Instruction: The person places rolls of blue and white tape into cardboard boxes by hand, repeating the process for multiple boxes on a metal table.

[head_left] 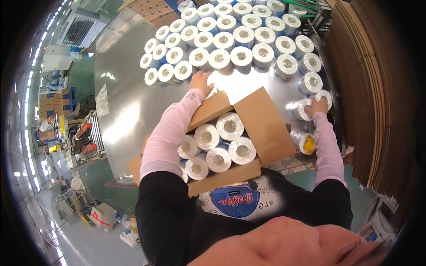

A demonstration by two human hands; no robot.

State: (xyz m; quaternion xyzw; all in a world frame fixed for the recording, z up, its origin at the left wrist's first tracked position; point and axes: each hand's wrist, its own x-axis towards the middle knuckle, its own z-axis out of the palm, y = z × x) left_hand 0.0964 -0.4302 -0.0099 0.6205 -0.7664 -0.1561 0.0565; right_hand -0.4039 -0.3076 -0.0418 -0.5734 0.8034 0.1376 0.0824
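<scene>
A cardboard box (212,111) stands at the near edge of the metal table with its flaps out. Inside it, several white paper rolls (218,159) in clear wrap stand on end. My left hand (202,83) reaches past the box's far flap, fingers apart, close below the front row of standing rolls (198,57); whether its fingertips touch one is hard to see. At the table's right side, my right hand (318,106) has its fingers round a wrapped paper roll (303,109), with another roll (324,98) against its far side.
Many more wrapped rolls (224,40) crowd the far part of the metal table (128,102). A roll with a yellow core end (307,144) lies right of the box. Stacked cardboard sheets (355,88) rise along the right. A roller conveyor (94,133) stands at the left.
</scene>
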